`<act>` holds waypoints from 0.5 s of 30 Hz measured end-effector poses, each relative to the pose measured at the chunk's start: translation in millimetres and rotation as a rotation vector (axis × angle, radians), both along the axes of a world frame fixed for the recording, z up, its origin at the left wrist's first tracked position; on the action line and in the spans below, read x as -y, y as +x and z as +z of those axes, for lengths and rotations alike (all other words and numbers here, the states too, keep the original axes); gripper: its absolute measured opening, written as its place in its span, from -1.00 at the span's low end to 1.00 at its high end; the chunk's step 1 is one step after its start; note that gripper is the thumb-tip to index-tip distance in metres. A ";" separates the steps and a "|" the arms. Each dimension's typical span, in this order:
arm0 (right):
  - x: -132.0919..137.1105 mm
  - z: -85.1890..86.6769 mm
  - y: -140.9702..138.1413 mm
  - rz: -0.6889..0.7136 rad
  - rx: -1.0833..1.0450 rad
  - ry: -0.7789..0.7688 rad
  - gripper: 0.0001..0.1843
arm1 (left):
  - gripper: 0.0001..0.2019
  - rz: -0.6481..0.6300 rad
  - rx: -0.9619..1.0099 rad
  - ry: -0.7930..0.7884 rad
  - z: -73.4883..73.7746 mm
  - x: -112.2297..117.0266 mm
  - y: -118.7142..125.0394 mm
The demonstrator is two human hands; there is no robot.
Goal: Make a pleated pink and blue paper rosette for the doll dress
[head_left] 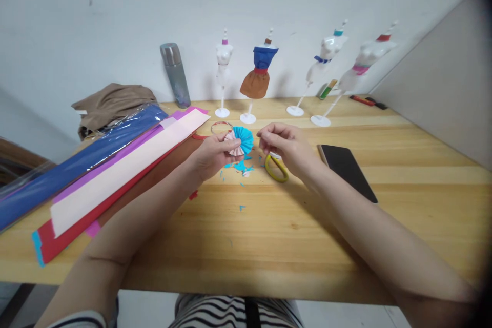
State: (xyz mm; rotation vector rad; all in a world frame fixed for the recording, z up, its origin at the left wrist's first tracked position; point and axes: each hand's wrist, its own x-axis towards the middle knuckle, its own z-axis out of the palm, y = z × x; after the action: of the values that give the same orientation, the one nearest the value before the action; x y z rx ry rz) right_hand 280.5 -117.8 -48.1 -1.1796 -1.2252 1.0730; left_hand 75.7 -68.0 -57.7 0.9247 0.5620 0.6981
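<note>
My left hand (212, 154) is closed on a small pleated paper fan (241, 140), turquoise with a pale pink part, held just above the wooden table (269, 236). My right hand (285, 146) is close to the fan's right side, fingers curled and pinched together; what they hold, if anything, is too small to see. Under the right hand lie yellow-handled scissors (275, 169). Turquoise paper scraps (240, 167) are scattered below the fan. A roll of clear tape (221, 126) lies just behind my left hand.
Long sheets of blue, purple, pink and red paper (115, 174) lie at the left. A dark phone (346, 169) is at the right. Several small white mannequins (257, 77) on stands, a grey bottle (176, 74) and a brown cloth (111, 102) line the back wall.
</note>
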 end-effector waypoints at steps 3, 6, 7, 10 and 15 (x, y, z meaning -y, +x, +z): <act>-6.5 -4.3 8.2 0.001 0.192 -0.034 -0.84 | -0.79 0.109 0.072 -0.090 -3.7 2.1 4.5; -10.7 -6.6 13.9 0.060 0.473 -0.069 -0.88 | -0.94 0.227 0.094 -0.182 -6.3 5.5 8.9; -11.7 -6.6 15.5 0.095 0.584 -0.085 -0.88 | -0.94 0.250 0.096 -0.205 -7.3 6.1 9.9; -14.1 -6.5 22.9 0.128 1.007 -0.151 -0.82 | -0.93 0.270 0.102 -0.246 -10.9 4.9 10.1; -16.0 -10.4 47.5 0.027 1.329 -0.294 -0.67 | -0.94 0.300 0.095 -0.276 -13.2 -2.2 5.9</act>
State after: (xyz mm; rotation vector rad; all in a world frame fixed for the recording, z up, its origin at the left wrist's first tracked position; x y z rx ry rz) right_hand 328.0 -101.8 -58.5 -2.2486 -2.0809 0.3775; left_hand 81.7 -65.8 -70.8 0.5514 0.7005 0.9028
